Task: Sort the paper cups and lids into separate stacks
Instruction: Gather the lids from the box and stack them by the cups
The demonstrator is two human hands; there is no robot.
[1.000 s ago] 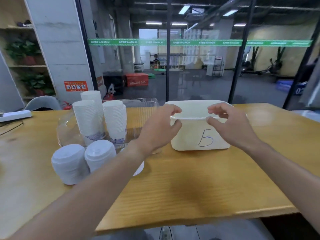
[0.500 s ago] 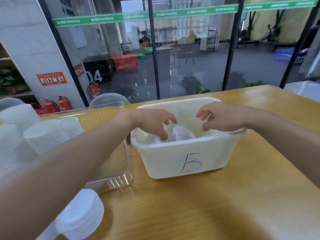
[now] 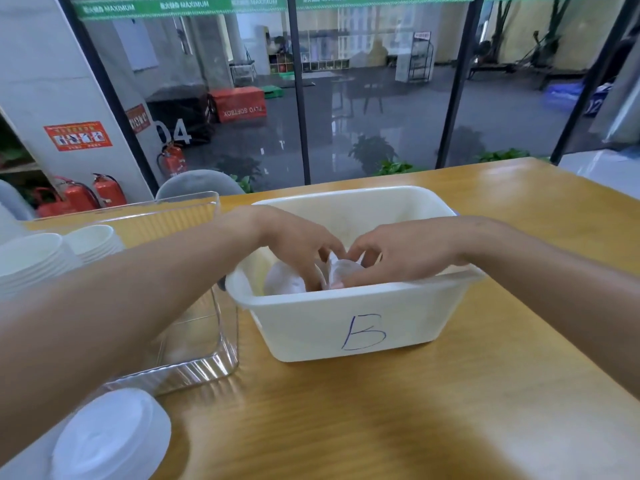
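Both hands are reaching into the white bin (image 3: 349, 323) marked B — left hand (image 3: 298, 244) and right hand (image 3: 398, 254) are each curling a grip round white lids (image 3: 341, 271).

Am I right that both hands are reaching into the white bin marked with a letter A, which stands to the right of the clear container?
Not quite: the head view shows the white bin marked with a B, not an A. The rest holds: the left hand and right hand both reach into it, and it stands right of the clear container.

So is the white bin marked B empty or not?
Not empty: the white bin holds white cups or lids, and both hands' fingers reach among them.
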